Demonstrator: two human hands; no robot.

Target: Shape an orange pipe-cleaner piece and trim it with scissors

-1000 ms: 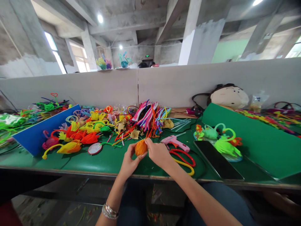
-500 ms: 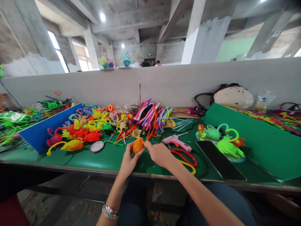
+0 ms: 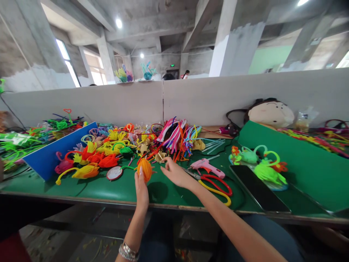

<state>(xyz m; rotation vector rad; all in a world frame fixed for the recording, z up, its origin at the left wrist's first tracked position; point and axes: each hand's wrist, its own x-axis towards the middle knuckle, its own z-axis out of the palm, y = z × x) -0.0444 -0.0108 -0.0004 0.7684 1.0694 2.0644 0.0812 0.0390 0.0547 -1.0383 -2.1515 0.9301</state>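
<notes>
An orange ball of fuzzy pipe cleaners (image 3: 145, 169) rests in my left hand (image 3: 141, 191), held above the table's front part with the thumb against its near side. My right hand (image 3: 177, 174) is apart from the ball, just to its right, with fingers stretched forward and nothing visible in them. Torn cardboard cups (image 3: 160, 157) lie right behind the fingertips. Scissors with red and yellow handles (image 3: 228, 189) lie by my right wrist, their blades partly behind it. A pink glue gun (image 3: 208, 167) lies behind the scissors.
Bundled pipe cleaners (image 3: 174, 136) lie at the back. Finished pipe-cleaner swans (image 3: 85, 171) and a round white disc (image 3: 114, 173) are left, beside a blue board (image 3: 61, 153). A phone (image 3: 259, 187), green swans (image 3: 268, 173) and a green board (image 3: 297, 163) are right.
My right hand has come away from the orange ball and its fingers have spread. My left hand has moved slightly left with the ball, turning it. The scissors show more fully.
</notes>
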